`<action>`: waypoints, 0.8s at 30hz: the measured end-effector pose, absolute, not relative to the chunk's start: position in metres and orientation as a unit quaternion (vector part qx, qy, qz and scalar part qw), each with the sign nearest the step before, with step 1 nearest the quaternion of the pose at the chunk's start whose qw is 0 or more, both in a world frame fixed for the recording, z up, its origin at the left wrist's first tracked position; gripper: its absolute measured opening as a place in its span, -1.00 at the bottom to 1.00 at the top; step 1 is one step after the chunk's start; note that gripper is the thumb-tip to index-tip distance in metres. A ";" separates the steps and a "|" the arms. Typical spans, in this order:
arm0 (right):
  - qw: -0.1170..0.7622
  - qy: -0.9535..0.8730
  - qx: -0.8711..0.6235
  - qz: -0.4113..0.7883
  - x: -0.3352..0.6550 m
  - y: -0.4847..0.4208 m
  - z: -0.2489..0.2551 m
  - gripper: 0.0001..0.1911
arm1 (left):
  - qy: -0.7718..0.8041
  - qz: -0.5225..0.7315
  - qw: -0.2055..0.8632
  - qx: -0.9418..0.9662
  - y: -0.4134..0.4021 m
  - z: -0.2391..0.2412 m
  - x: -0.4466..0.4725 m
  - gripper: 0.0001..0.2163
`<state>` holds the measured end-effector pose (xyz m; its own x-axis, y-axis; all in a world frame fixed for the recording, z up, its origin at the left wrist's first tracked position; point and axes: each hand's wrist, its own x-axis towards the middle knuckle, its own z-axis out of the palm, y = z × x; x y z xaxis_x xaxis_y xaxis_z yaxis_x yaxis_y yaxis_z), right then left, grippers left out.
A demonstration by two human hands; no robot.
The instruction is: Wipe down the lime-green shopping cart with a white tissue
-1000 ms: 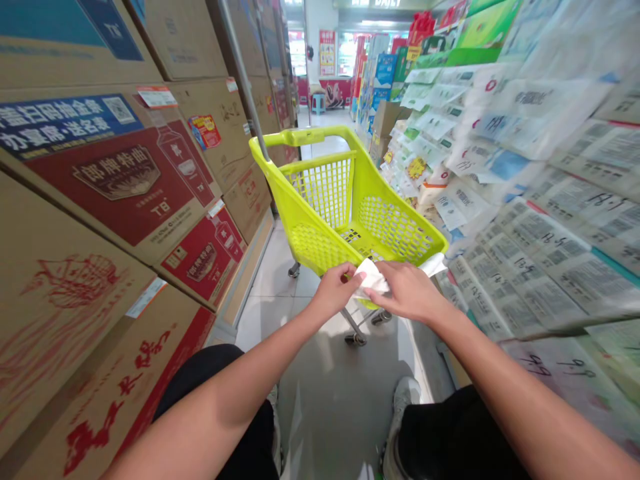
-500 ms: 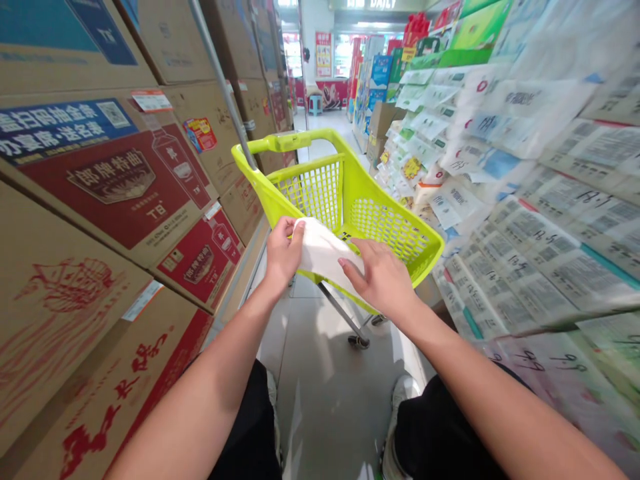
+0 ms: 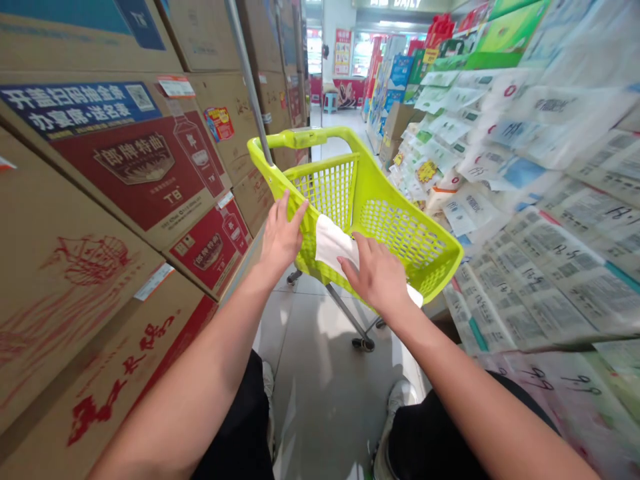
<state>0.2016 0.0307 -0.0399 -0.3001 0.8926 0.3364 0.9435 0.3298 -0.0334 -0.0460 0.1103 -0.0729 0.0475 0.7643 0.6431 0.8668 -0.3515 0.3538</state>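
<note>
A lime-green shopping cart [image 3: 400, 230] stands in front of me, its near rim towards me. A white cloth [image 3: 336, 247] is draped over that rim, with another white end showing beyond my right wrist. My right hand [image 3: 377, 270] lies over the cloth, fingers bent across the rim and thumb on the near side, gripping it. Off the cloth, to its left, my left hand [image 3: 287, 233] rests at the cart's near left side with thumb and fingers apart, holding nothing. Part of the cloth is hidden under my right hand.
Stacked cardboard cartons [image 3: 145, 167] wall the left side. On the right, a sloping pile of plastic-wrapped packs [image 3: 550, 267] reaches close to the cart. A metal pole [image 3: 250, 80] rises by the cart handle. Further down the aisle is a blue stool [image 3: 331, 102].
My left hand has let go of the cloth's left end and moved to the cart's side. The cloth now lies over the rim under my right hand. The view has shifted slightly left.
</note>
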 end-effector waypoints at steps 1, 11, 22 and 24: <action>0.138 -0.797 -0.582 -0.081 0.199 0.033 -0.040 -0.35 | -0.566 -0.390 0.066 -0.724 0.112 -0.072 -0.046 -0.40; 0.110 -0.782 -0.600 -0.125 0.243 0.073 -0.050 -0.30 | -0.558 -0.331 0.111 -0.753 0.116 -0.071 -0.033 -0.35; 0.104 -0.715 -0.687 -0.079 0.309 0.109 -0.049 -0.27 | -0.589 -0.549 0.154 -0.572 0.099 -0.072 -0.028 -0.26; 0.093 -0.709 -0.695 -0.077 0.314 0.111 -0.049 -0.25 | -0.572 -0.625 0.125 -0.517 0.100 -0.073 -0.022 -0.26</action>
